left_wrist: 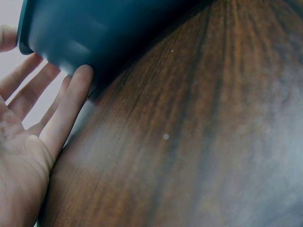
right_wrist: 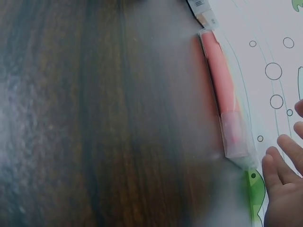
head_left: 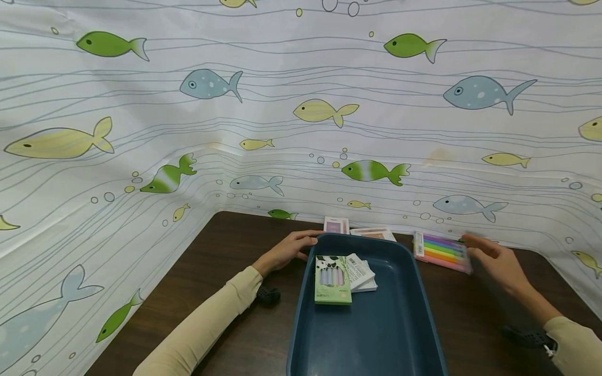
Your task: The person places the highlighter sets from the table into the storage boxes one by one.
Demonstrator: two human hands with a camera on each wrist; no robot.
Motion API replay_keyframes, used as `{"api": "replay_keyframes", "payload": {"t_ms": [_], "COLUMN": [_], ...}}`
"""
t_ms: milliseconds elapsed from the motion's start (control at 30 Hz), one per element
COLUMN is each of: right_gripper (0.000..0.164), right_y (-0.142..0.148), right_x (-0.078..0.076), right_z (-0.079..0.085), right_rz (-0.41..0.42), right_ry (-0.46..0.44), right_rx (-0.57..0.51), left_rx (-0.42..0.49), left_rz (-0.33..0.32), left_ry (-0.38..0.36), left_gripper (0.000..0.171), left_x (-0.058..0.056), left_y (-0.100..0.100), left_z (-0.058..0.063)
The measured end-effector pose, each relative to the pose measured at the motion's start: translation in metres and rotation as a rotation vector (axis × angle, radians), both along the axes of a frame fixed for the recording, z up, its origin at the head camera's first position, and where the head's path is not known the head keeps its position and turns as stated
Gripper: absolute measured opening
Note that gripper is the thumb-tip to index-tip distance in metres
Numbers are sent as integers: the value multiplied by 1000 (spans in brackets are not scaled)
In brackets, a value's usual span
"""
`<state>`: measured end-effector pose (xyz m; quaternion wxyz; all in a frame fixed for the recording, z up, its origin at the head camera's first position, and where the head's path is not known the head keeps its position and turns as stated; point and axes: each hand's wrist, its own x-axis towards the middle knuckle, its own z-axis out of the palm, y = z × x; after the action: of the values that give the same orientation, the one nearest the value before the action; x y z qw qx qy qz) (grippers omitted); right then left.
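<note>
My left hand (head_left: 288,249) is at the far left corner of a dark blue tray (head_left: 376,334). In the left wrist view its fairly straight fingers (left_wrist: 78,87) touch the tray's outer wall (left_wrist: 94,33). Inside the tray lie a green panda-print box of pens (head_left: 333,282) and small white packets (head_left: 359,272), partly under the box. My right hand (head_left: 500,263) hovers by the right end of a clear pack of rainbow-coloured markers (head_left: 442,251). In the right wrist view its fingers are spread loosely, apart from the pack's pink marker (right_wrist: 221,75).
Behind the tray, two flat packets, one pinkish (head_left: 336,225) and one brownish (head_left: 376,233), lie against the fish-print curtain (head_left: 301,130). The dark wooden table (head_left: 226,256) extends on both sides of the tray.
</note>
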<state>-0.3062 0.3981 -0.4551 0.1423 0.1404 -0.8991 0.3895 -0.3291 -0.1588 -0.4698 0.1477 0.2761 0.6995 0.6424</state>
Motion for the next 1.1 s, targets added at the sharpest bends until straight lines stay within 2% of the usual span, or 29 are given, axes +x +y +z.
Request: {"api": "replay_keyframes", "payload": {"t_ms": [200,367,533,833,967,1100], "right_gripper": [49,51,60,78,84,86], "right_y": [1,4,5,0,0,0], "right_x": [-4,-7,-11,-17,-20,-23], "right_z": [-5,-8,-5,0,-2,-3], "right_rz": [22,47,33,61,58,68], "right_ry": [14,6,-57,-216,-254,-274], "right_rx": [-29,-13,44,151,214,232], "left_rx": [5,2,7,4,-1,-1], "left_rz": [5,3,2,3,9,11], "left_ry": [-12,-14,-13,-7,-8,-10], "left_gripper": [48,49,50,49,48,47], "left_x": [-1,-1,-1,-2,-2,-2], "left_y": [1,0,1,1,1,0], "left_z": [1,0,-1,-1,-1,-2]}}
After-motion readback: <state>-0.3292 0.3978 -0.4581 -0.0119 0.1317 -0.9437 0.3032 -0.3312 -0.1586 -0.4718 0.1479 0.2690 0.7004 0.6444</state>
